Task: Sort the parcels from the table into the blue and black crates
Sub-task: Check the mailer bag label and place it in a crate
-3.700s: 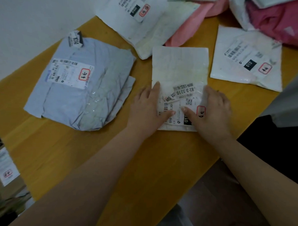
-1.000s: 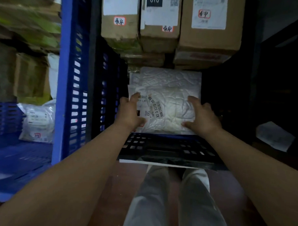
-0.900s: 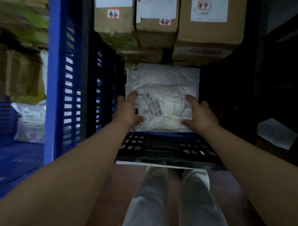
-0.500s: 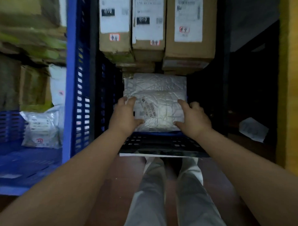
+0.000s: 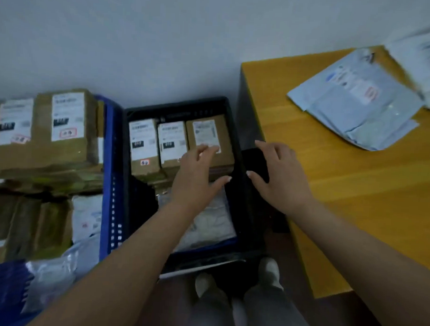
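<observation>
- Since the crumpled white plastic mailer parcel (image 5: pixel 213 220) lies flat inside the black slatted plastic crate (image 5: pixel 177 108), below upright brown cardboard boxes (image 5: pixel 172 144), it appears sorted.
- Left hand (image 5: pixel 196 176), right hand (image 5: pixel 279 179): spread, holding nothing, above crate.
- Grey-blue poly mailer (image 5: pixel 357 107): on yellow wooden surface (image 5: pixel 354 192), likely awaiting sorting.

white parcel (image 5: pixel 213 223): crumpled, flat in black crate (image 5: pixel 177 105) near end | three brown boxes (image 5: pixel 172 144): far end | blue crate (image 5: pixel 109 183): left, adjoining | grey parcel (image 5: pixel 357 107): on table (image 5: pixel 354 204)
</observation>
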A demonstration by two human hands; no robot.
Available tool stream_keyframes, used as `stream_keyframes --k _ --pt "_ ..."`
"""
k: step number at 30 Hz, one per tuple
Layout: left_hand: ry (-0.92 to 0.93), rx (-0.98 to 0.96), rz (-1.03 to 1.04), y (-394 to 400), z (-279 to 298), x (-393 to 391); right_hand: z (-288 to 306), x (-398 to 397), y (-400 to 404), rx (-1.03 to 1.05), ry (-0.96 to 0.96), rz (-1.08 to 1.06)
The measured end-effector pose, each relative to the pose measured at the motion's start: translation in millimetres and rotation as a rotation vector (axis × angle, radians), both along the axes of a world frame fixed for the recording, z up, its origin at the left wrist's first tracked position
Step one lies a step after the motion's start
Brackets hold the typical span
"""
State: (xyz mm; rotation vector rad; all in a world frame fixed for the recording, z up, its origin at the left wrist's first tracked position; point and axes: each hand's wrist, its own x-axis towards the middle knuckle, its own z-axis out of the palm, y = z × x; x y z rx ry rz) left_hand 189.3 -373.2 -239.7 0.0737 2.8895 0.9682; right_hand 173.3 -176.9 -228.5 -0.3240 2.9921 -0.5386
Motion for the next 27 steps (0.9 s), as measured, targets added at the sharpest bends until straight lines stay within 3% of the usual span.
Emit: stream_keyframes --k 7,16,27 --pt "0.12 0.003 -0.171 95.5 30.5 -51.6 22.9 -15.7 91.6 0.031 0.186 -0.206" --pt "0.06 -0.015 -0.251 223.5 23.2 -110.7 10.3 -41.2 217.8 -0.003 0.125 -0.408" --pt "-0.016 -0.183 -0.242 310.6 -1.7 -193.1 -29.4 -115.6 300.3 -0.044 0.12 -0.414"
